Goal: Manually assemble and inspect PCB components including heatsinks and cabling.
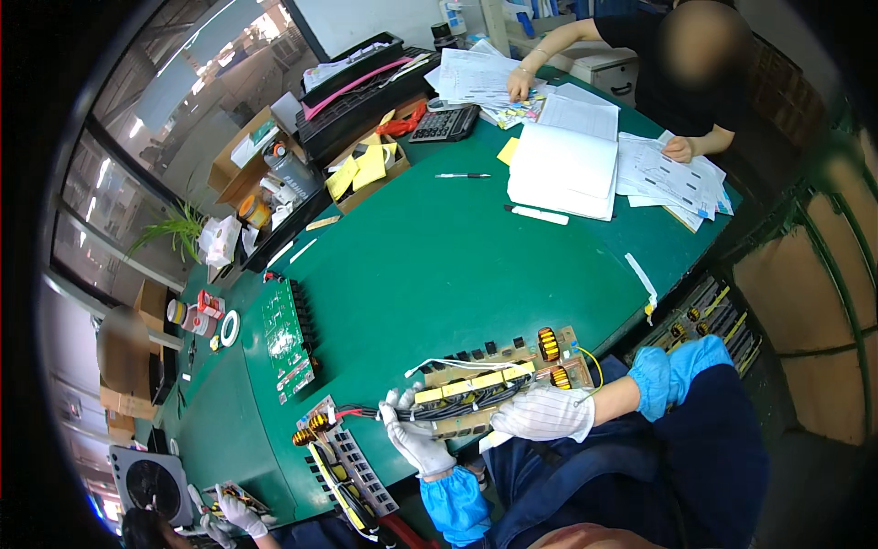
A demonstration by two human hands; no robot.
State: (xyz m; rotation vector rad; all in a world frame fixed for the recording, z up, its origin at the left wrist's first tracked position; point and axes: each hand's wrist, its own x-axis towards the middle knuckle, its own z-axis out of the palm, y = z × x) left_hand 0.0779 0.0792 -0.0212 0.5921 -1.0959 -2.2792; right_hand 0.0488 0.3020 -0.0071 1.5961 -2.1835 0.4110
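At the near edge of the table I hold a long tan circuit board with yellow-wrapped parts, copper-wound coils and a black cable bundle. My gloved left hand closes round its left end, beside red and black wires. My gloved right hand grips its near side towards the right, over the cables; those fingertips are partly hidden. A white cable runs along the board's far side, and a thin yellow wire loops off its right end. Left of my left hand lies a second such board.
A green circuit board lies farther left on the green table. Papers, a pen and a calculator lie beyond. A person's hand rests on papers; another's gloved hands work lower left. More boards stand below the right edge.
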